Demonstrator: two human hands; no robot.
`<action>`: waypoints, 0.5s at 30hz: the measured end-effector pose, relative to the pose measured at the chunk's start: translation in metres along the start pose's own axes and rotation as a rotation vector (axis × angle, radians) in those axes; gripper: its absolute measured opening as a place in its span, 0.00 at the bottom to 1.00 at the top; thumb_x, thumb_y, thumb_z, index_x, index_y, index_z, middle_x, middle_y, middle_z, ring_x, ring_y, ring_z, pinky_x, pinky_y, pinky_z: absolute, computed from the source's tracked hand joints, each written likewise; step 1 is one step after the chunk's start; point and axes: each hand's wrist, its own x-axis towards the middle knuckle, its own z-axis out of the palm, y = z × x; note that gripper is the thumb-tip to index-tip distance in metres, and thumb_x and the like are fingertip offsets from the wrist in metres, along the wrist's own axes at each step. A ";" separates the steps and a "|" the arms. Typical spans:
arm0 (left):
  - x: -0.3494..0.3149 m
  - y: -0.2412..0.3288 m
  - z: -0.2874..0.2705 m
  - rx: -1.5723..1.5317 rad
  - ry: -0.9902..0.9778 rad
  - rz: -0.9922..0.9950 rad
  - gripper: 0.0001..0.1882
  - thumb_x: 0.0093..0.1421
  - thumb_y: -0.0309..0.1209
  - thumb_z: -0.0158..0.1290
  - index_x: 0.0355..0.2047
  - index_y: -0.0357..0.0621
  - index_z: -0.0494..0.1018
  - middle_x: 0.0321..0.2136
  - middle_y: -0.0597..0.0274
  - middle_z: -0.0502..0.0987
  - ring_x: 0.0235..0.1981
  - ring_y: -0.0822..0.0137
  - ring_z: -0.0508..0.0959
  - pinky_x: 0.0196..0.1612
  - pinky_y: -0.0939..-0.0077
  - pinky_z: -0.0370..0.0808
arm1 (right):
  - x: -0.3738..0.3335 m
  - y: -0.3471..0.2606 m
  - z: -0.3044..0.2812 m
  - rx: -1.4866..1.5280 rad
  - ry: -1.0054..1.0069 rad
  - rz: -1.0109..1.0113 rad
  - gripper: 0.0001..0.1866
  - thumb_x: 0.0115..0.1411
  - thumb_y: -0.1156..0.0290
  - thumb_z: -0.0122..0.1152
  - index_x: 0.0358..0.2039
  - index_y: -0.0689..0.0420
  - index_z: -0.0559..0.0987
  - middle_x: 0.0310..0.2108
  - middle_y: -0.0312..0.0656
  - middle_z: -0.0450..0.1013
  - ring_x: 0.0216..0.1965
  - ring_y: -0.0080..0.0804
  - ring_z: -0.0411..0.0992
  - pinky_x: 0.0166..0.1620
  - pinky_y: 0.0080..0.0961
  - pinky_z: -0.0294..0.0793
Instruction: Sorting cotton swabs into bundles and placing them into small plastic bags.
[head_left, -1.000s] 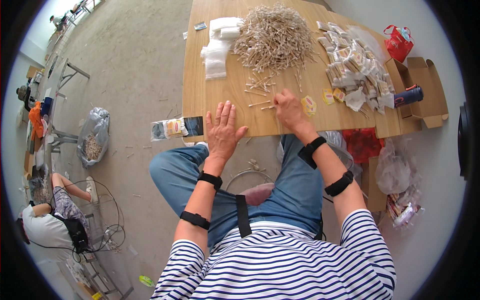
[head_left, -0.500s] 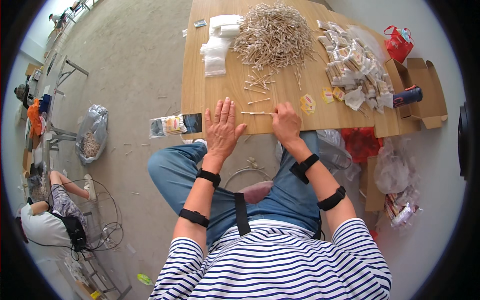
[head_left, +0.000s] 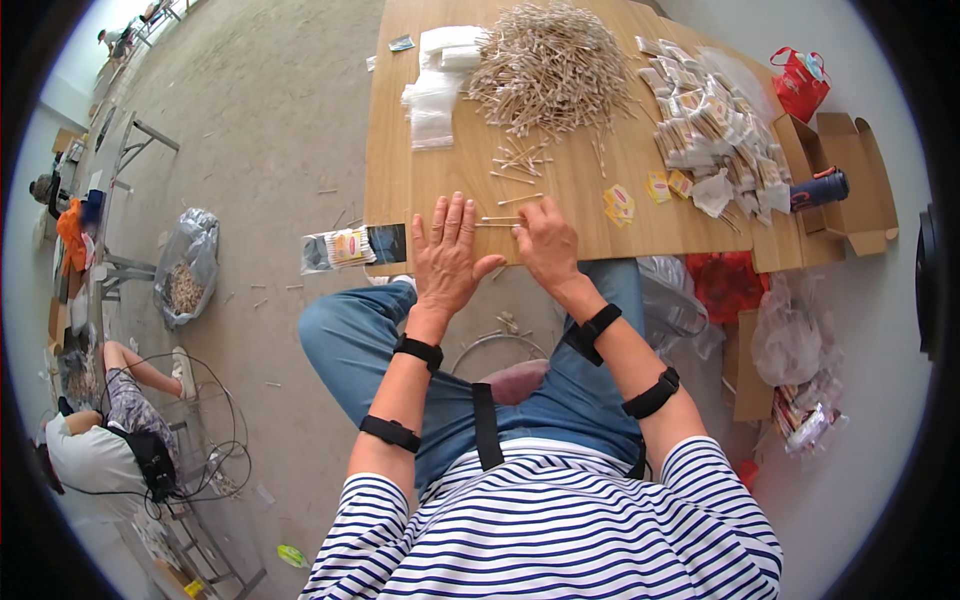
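My left hand (head_left: pixel 446 250) lies flat at the table's near edge, fingers stretched out, palm down, holding nothing. Just to its right, my right hand (head_left: pixel 548 243) is closed in a pinch at the right end of a cotton swab (head_left: pixel 492 225). That swab lies crosswise between the two hands; my fingers partly cover another one beside it. A few loose swabs (head_left: pixel 520 160) are scattered farther back, in front of a big heap of cotton swabs (head_left: pixel 548 70). Left of my left hand, a small clear bag packed with swabs (head_left: pixel 348 247) sits on the table's left corner.
Flat clear bags (head_left: pixel 432 110) are stacked left of the heap. Yellow-and-white cards (head_left: pixel 619 205) lie to the right, before many filled packets (head_left: pixel 715 135). An open cardboard box (head_left: pixel 850 180) and a dark bottle (head_left: pixel 818 191) stand at far right. Another person (head_left: pixel 100 455) sits at left.
My right hand has moved left, closer to my left hand, along with the pinched swab's end. My left hand stays flat in nearly the same place.
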 end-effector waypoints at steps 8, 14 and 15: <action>-0.002 0.000 -0.012 -0.092 -0.005 0.094 0.58 0.44 0.70 0.54 0.69 0.50 0.58 0.71 0.65 0.55 0.73 0.60 0.49 0.70 0.38 0.43 | -0.003 -0.011 0.021 -0.058 -0.083 0.042 0.05 0.54 0.75 0.62 0.32 0.58 0.77 0.37 0.48 0.71 0.36 0.51 0.75 0.38 0.44 0.75; -0.002 0.001 -0.011 -0.098 -0.016 0.090 0.58 0.40 0.65 0.62 0.69 0.54 0.58 0.71 0.69 0.56 0.73 0.61 0.49 0.70 0.37 0.44 | 0.022 0.006 0.007 -0.070 0.018 0.065 0.07 0.54 0.76 0.61 0.35 0.57 0.77 0.38 0.49 0.71 0.36 0.52 0.76 0.38 0.43 0.77; -0.001 0.001 -0.011 -0.111 -0.020 0.081 0.58 0.39 0.64 0.63 0.69 0.54 0.58 0.70 0.70 0.57 0.73 0.61 0.50 0.70 0.37 0.44 | 0.027 0.012 0.003 -0.123 0.115 0.123 0.06 0.54 0.75 0.60 0.34 0.58 0.76 0.37 0.50 0.71 0.36 0.52 0.76 0.37 0.44 0.78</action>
